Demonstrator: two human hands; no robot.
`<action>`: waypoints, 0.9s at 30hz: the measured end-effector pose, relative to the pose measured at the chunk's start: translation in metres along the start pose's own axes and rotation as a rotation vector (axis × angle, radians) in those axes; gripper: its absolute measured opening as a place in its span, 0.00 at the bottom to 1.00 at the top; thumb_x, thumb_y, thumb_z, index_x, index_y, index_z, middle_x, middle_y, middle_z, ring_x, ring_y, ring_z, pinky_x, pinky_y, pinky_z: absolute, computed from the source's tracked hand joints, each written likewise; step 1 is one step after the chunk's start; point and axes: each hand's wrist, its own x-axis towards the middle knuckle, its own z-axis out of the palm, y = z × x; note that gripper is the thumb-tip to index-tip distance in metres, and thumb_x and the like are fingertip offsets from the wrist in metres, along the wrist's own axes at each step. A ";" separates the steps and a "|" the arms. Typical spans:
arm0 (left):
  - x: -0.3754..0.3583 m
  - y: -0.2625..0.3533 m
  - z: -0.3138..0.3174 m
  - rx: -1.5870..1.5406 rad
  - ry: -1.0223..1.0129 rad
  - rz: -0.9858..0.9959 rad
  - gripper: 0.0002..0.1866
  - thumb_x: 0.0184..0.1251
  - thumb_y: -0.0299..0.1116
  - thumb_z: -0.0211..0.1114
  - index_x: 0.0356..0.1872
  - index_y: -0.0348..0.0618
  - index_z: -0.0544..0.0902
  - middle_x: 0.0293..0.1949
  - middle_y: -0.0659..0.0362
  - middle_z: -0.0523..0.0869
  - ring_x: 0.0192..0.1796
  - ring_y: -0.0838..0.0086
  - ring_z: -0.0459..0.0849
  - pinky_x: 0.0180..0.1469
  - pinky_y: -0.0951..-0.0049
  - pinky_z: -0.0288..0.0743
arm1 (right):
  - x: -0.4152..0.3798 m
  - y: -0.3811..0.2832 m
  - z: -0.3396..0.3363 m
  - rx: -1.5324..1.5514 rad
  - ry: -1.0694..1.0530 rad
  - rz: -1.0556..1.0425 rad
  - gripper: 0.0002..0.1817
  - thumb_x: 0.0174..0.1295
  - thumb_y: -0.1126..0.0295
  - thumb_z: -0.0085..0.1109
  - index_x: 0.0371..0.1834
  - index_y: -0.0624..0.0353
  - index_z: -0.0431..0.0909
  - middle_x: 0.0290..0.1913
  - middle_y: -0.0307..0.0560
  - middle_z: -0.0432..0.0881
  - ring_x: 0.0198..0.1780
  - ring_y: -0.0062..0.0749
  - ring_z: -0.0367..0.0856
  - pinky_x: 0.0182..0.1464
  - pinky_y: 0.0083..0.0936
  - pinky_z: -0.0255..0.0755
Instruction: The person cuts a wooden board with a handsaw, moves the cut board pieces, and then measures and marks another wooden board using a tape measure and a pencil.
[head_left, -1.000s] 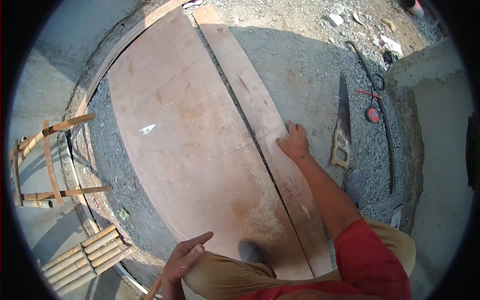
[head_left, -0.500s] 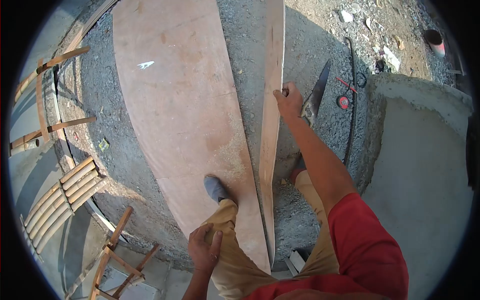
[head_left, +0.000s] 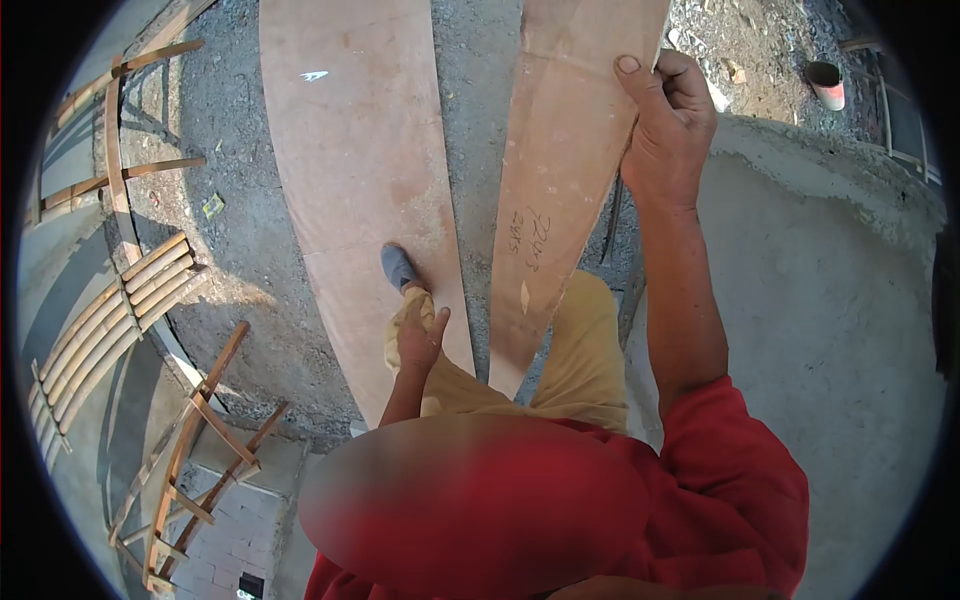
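My right hand grips the right edge of a long plywood strip, thumb on its face and fingers curled behind the edge. Handwritten marks show on the strip's lower face. My left hand rests on my left leg near the knee, thumb apart, holding nothing. Left of the strip lies a wide plywood sheet on the ground, with a small white patch near its top. My left foot stands on this sheet.
Gravel ground surrounds the boards. At the left are a bamboo slat rack and wooden framing. A concrete structure stands at the right. Beyond it lies a red and white cylinder near scattered debris.
The narrow strip has been raised and turned, so its broad, marked face now shows. My right hand has moved up and right with it. The saw and red tape measure are no longer visible.
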 end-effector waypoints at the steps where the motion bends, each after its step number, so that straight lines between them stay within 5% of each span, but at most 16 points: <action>1: -0.003 0.016 0.002 -0.108 -0.007 0.077 0.35 0.74 0.53 0.65 0.71 0.36 0.75 0.64 0.39 0.83 0.69 0.50 0.79 0.70 0.57 0.72 | 0.006 -0.034 0.013 0.079 -0.034 -0.011 0.06 0.67 0.72 0.71 0.37 0.58 0.81 0.31 0.31 0.77 0.32 0.14 0.75 0.35 0.18 0.72; 5: -0.034 0.094 -0.026 -0.790 -0.143 0.123 0.37 0.78 0.52 0.60 0.73 0.29 0.71 0.63 0.38 0.83 0.70 0.56 0.79 0.72 0.63 0.70 | 0.043 -0.133 0.053 0.302 -0.204 -0.135 0.03 0.69 0.75 0.65 0.42 0.60 0.81 0.39 0.44 0.88 0.39 0.25 0.85 0.44 0.22 0.81; 9: -0.058 0.124 -0.046 -0.707 -0.122 0.463 0.35 0.75 0.53 0.62 0.69 0.31 0.76 0.55 0.41 0.88 0.59 0.59 0.87 0.64 0.63 0.76 | 0.067 -0.236 0.084 0.366 -0.319 -0.304 0.02 0.69 0.78 0.63 0.41 0.59 0.81 0.40 0.43 0.87 0.39 0.24 0.86 0.45 0.23 0.83; 12: -0.079 0.145 -0.066 -0.350 -0.071 0.530 0.34 0.70 0.55 0.68 0.63 0.34 0.81 0.48 0.45 0.91 0.51 0.60 0.90 0.57 0.62 0.80 | 0.067 -0.312 0.099 0.412 -0.460 -0.426 0.02 0.70 0.78 0.62 0.42 0.60 0.81 0.41 0.44 0.88 0.41 0.25 0.86 0.47 0.24 0.83; 15: -0.089 0.168 -0.078 -0.449 -0.118 0.417 0.32 0.65 0.54 0.74 0.58 0.35 0.85 0.44 0.49 0.92 0.47 0.64 0.91 0.53 0.64 0.82 | 0.049 -0.381 0.112 0.409 -0.553 -0.500 0.04 0.70 0.78 0.61 0.46 0.61 0.81 0.43 0.46 0.88 0.43 0.27 0.87 0.50 0.25 0.84; 27: -0.128 0.311 -0.141 -0.962 0.003 0.633 0.23 0.62 0.43 0.80 0.49 0.35 0.88 0.39 0.58 0.91 0.41 0.80 0.86 0.46 0.72 0.81 | 0.028 -0.573 0.116 0.347 -0.703 -0.900 0.10 0.72 0.75 0.59 0.52 0.67 0.78 0.47 0.53 0.87 0.48 0.34 0.89 0.54 0.32 0.87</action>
